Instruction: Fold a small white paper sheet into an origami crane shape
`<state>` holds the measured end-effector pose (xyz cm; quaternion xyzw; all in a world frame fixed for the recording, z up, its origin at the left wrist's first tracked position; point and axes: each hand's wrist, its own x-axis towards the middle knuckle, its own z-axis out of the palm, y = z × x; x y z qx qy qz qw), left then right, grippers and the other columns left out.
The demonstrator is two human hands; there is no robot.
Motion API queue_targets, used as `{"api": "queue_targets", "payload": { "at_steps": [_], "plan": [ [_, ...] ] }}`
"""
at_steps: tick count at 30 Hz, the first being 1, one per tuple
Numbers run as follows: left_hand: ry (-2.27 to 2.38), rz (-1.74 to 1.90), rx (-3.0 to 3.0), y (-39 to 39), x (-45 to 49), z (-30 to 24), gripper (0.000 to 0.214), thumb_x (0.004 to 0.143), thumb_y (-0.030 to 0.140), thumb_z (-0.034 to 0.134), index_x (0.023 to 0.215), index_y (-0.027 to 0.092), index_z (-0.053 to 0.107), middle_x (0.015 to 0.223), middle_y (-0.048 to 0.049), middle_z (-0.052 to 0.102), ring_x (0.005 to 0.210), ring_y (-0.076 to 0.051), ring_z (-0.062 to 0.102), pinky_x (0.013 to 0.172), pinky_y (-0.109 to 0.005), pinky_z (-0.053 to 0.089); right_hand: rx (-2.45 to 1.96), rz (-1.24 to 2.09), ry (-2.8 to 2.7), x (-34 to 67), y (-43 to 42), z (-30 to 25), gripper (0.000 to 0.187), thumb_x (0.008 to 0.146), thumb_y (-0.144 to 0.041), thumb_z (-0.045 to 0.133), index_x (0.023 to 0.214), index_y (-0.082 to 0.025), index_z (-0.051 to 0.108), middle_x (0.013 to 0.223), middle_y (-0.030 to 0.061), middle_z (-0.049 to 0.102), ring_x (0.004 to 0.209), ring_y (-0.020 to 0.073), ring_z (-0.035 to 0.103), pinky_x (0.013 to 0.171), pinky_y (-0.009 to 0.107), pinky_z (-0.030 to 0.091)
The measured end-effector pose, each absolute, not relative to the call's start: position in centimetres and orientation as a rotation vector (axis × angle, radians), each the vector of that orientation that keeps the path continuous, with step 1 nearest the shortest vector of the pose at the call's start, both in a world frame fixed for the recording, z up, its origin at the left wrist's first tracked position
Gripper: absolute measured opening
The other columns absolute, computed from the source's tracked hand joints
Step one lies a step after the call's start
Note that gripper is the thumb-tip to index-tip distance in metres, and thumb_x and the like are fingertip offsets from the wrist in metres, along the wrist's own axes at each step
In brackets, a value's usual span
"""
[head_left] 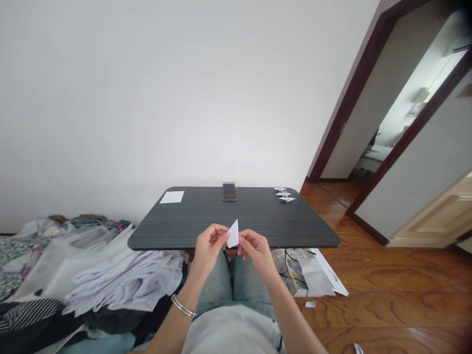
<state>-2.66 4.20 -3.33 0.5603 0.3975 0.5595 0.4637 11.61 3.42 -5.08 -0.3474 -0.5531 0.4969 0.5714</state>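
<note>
The paper (233, 235), a small white folded piece with a pointed top, is held up in both hands at the near edge of the surface (206, 216). The left hand (211, 246) has its grip clamped on the left edge, thumb against fingers; the right hand (256, 248) pinches the lower right edge. It should handle as nearly weightless, stiffer along its folds than in a single layer, easy to crease or tear, and best taken lightly by the edges, away from the tip. The surface is dark, finely streaked and round-cornered. On it lie a smooth white sheet (172, 197) at far left, a slim phone (229, 191) at the back and sharp-winged paper cranes (284, 194) at far right.
</note>
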Motion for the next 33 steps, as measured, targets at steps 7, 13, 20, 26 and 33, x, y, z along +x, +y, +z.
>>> {"api": "queue_targets", "payload": {
  "at_steps": [7, 13, 20, 26, 33],
  "plan": [
    [1.044, 1.385, 1.403, 4.13, -2.64, -3.12, 0.016, 0.071, 0.027, 0.063, 0.078, 0.013, 0.06, 0.065, -0.0002, 0.061, 0.055, -0.01, 0.054, 0.05, -0.019, 0.042, -0.815, 1.159, -1.293, 11.57, 3.3, -4.97, 0.018, 0.075, -0.034, 0.059, 0.076, -0.016, 0.06, 0.056, -0.0018, 0.056, 0.046, 0.009, 0.05, 0.037, 0.017, 0.038],
    [1.109, 1.371, 1.436, 4.13, -2.53, -3.08, 0.016, 0.069, 0.028, 0.065, 0.074, 0.014, 0.059, 0.065, -0.0001, 0.061, 0.057, -0.012, 0.055, 0.051, -0.02, 0.042, -0.849, 1.143, -1.3, 11.41, 3.47, -5.2, 0.014, 0.073, -0.031, 0.059, 0.076, -0.017, 0.059, 0.062, -0.0014, 0.057, 0.048, 0.0089, 0.053, 0.037, 0.016, 0.037],
    [1.138, 1.33, 1.492, 4.1, -2.39, -3.32, 0.017, 0.069, 0.029, 0.065, 0.073, 0.015, 0.056, 0.061, 0.0009, 0.06, 0.056, -0.012, 0.057, 0.053, -0.021, 0.041, -0.854, 1.133, -1.283, 11.55, 3.72, -5.4, 0.017, 0.075, -0.033, 0.059, 0.075, -0.017, 0.058, 0.06, -0.0007, 0.058, 0.048, 0.0087, 0.051, 0.037, 0.016, 0.037],
    [1.106, 1.32, 1.492, 4.07, -2.45, -3.23, 0.019, 0.07, 0.03, 0.065, 0.074, 0.015, 0.054, 0.059, 0.0022, 0.059, 0.054, -0.011, 0.056, 0.053, -0.02, 0.04, -0.837, 1.138, -1.27, 11.47, 3.65, -5.26, 0.019, 0.075, -0.036, 0.059, 0.074, -0.017, 0.058, 0.058, -0.0013, 0.057, 0.047, 0.0087, 0.051, 0.037, 0.016, 0.036],
    [1.017, 1.298, 1.446, 3.9, -2.3, -3.18, 0.02, 0.07, 0.029, 0.065, 0.077, 0.015, 0.052, 0.063, 0.0019, 0.058, 0.057, -0.011, 0.056, 0.052, -0.02, 0.042, -0.837, 1.153, -1.267, 11.5, 3.76, -5.33, 0.022, 0.076, -0.038, 0.059, 0.074, -0.017, 0.058, 0.056, -0.0012, 0.057, 0.045, 0.0091, 0.051, 0.036, 0.017, 0.035]
  ]
}}
